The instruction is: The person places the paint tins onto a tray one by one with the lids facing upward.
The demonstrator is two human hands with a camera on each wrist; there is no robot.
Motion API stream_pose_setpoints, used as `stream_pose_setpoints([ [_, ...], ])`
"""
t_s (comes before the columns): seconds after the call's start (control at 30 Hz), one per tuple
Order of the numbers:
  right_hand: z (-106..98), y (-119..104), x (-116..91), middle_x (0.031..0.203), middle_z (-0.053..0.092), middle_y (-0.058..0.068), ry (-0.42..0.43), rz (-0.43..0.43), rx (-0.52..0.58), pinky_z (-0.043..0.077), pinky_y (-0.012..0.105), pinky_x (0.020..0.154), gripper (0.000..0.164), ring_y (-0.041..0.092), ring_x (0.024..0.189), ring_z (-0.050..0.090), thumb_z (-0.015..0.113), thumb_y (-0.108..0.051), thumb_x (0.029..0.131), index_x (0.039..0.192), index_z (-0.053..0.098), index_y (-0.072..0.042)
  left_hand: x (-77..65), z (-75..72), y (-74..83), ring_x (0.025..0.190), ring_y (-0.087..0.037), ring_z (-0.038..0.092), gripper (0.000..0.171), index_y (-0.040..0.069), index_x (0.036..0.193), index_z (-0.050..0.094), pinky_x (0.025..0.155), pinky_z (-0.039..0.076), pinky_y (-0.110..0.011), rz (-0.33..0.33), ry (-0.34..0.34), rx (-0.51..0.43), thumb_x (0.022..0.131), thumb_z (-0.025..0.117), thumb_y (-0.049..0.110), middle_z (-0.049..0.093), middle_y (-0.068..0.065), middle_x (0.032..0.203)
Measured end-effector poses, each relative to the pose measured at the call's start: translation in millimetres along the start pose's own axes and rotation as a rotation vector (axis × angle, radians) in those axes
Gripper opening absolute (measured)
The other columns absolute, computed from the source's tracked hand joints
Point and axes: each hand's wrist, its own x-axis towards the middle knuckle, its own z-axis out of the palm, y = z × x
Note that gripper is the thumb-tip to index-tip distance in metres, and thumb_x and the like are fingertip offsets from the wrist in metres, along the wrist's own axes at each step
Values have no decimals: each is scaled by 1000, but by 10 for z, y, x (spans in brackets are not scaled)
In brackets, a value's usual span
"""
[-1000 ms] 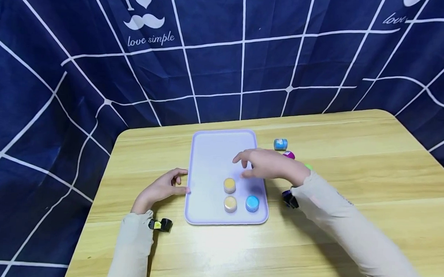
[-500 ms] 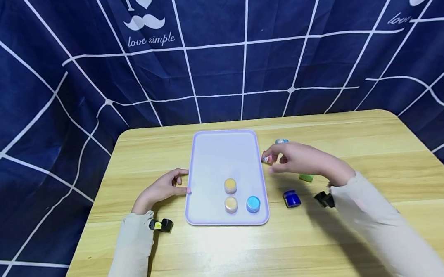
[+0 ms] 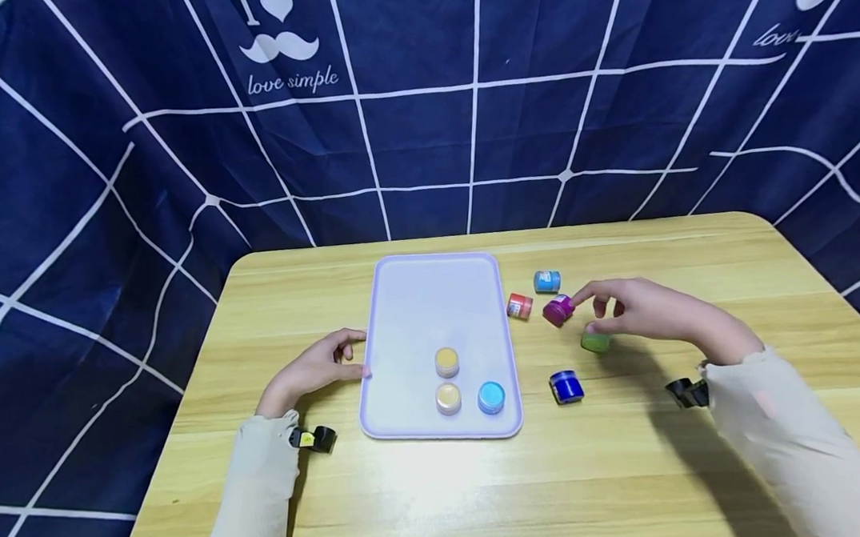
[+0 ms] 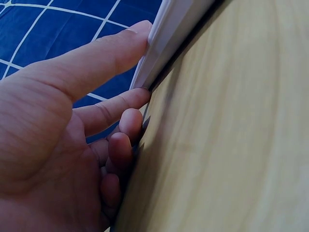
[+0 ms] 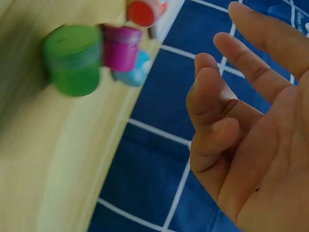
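Observation:
Beside the lavender tray point(image 3: 414, 300), my left hand point(image 3: 318, 365) touches its left edge with the thumb and index finger. In the left wrist view those two fingers are nearly straight against the tray's side point(image 4: 166, 38), and the others are loosely curled. My right hand point(image 3: 644, 310) hovers over the green jar point(image 3: 595, 342), its fingers bent and holding nothing. The right wrist view shows it apart from the green jar point(image 5: 72, 60), which is blurred. Just left of the right hand lies a purple jar point(image 3: 558, 309).
Two yellowish jars point(image 3: 447, 362) and a light blue jar point(image 3: 492, 397) stand on the tray's near part. To its right lie a red jar point(image 3: 520, 306), another blue jar point(image 3: 547, 282) and a dark blue jar point(image 3: 566, 386). A navy curtain point(image 3: 422, 108) hangs behind the table.
My right hand has moved from over the tray to the right, past the red jar, to the green jar. My left hand stays at the tray's edge.

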Motion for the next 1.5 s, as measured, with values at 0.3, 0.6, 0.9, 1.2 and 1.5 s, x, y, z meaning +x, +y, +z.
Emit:
stream_pose_setpoints([
  [0.3,119,277,-38,94,62,0,-78,54,0,45,34,75,41,16,83,56,69,-23,88,127,57,-13,-5,8,-11,81,-19,38,62,2,136,48,71,33,-27,0,7,0,84,75,23,42,-6,93],
  [0.6,197,360,-61,91,62,2,-105,46,-5,44,34,74,41,15,82,55,67,-15,88,127,56,-14,-5,12,-1,81,-19,38,62,2,137,48,72,33,-28,5,7,0,84,75,22,42,-6,93],
  [0.9,296,400,-46,92,61,5,-142,49,-6,43,34,72,42,17,81,53,65,-9,87,128,54,-14,-10,9,-47,82,-18,38,61,1,136,48,72,33,-27,13,6,8,85,74,22,43,-6,93],
  [1.2,379,433,-15,95,61,7,-119,54,-66,46,40,76,41,19,82,53,64,-6,86,125,56,-18,0,17,-66,80,-19,38,61,-1,135,49,71,33,-27,34,-4,2,85,74,23,43,-7,93],
  [1.5,401,479,4,96,61,8,-119,45,-58,45,39,75,41,20,82,52,65,-5,86,124,57,-18,-12,6,-38,81,-19,39,61,3,136,49,71,34,-27,9,4,10,84,75,23,43,-5,93],
])
